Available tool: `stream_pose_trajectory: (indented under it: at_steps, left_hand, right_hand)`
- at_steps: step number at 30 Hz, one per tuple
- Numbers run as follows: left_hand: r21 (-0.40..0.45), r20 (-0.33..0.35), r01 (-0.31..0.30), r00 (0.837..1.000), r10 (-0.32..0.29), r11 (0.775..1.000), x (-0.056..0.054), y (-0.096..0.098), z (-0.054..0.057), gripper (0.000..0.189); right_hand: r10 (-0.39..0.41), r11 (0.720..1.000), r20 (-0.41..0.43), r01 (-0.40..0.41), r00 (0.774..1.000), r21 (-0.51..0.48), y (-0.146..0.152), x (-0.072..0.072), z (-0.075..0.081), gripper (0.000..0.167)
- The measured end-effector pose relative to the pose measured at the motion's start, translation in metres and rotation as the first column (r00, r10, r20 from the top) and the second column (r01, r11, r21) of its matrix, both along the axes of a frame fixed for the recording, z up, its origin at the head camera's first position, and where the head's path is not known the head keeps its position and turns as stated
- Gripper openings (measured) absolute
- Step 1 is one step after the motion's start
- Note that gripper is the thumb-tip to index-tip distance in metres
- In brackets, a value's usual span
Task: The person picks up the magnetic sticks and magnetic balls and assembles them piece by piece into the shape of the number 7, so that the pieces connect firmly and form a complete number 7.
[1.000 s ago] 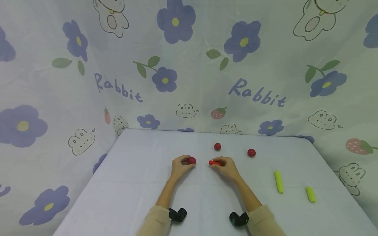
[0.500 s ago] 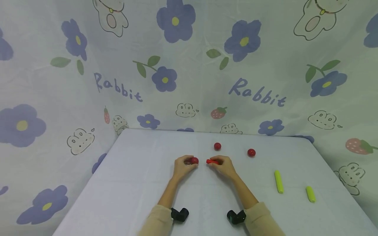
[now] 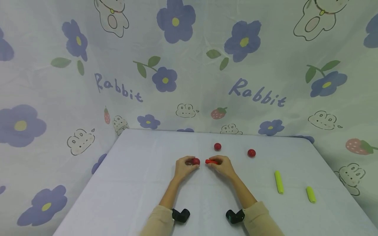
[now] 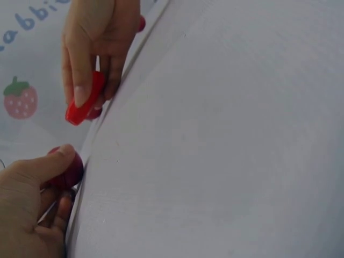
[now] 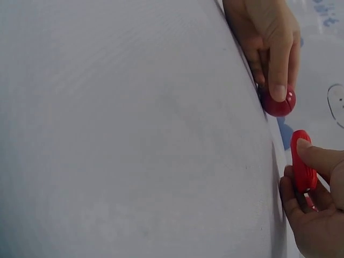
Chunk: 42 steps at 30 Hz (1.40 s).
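Note:
In the head view my left hand (image 3: pixel 183 168) pinches a glossy dark red ball (image 3: pixel 196 161) between thumb and fingers, close over the white table. A thin line runs across this ball (image 5: pixel 279 105) in the right wrist view. To its right, my right hand (image 3: pixel 224 166) pinches a short bright red stick (image 3: pixel 210 161), its free end pointing at the ball. Only a small gap separates ball and stick. The left wrist view has the red stick (image 4: pixel 86 105) tilted under the thumb. My right fingers hide part of it.
Two more red balls lie on the white table (image 3: pixel 141 190), one behind my right hand (image 3: pixel 217 146), the other further right (image 3: pixel 251 153). At the right are a longer yellow-green stick (image 3: pixel 279 182) and a shorter yellow-green stick (image 3: pixel 310 194). A patterned curtain (image 3: pixel 195 65) hangs behind the table.
Both hands have moved inward, the left with its ball to the right and the right with its stick to the left, narrowing the gap. The things on the table have stayed put.

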State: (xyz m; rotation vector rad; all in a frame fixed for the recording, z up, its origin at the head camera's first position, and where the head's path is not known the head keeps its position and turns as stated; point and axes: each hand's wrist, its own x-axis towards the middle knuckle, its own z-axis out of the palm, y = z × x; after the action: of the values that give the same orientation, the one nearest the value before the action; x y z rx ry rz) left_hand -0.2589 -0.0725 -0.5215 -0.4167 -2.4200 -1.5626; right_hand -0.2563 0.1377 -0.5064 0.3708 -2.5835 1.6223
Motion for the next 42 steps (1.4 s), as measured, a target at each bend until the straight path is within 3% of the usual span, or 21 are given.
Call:
stream_pose_trajectory:
  at_steps: [6,32,42]
  left_hand:
    - [-0.002,-0.004,0.003,1.0,-0.003,1.0,0.0,0.001,0.0,0.036]
    - [-0.003,-0.046,0.008,0.999,-0.008,1.0,-0.001,0.005,-0.002,0.037]
    - [0.007,-0.044,0.023,0.999,-0.023,1.0,-0.002,0.007,-0.001,0.038]
  right_hand:
    - [0.003,1.0,0.023,-0.002,1.0,-0.006,-0.002,0.0,0.001,0.024]
    - [0.009,1.0,-0.021,-0.009,1.0,-0.001,-0.01,-0.001,-0.001,0.024]
    - [0.039,0.998,-0.022,-0.04,0.999,-0.057,-0.014,-0.002,0.0,0.025]
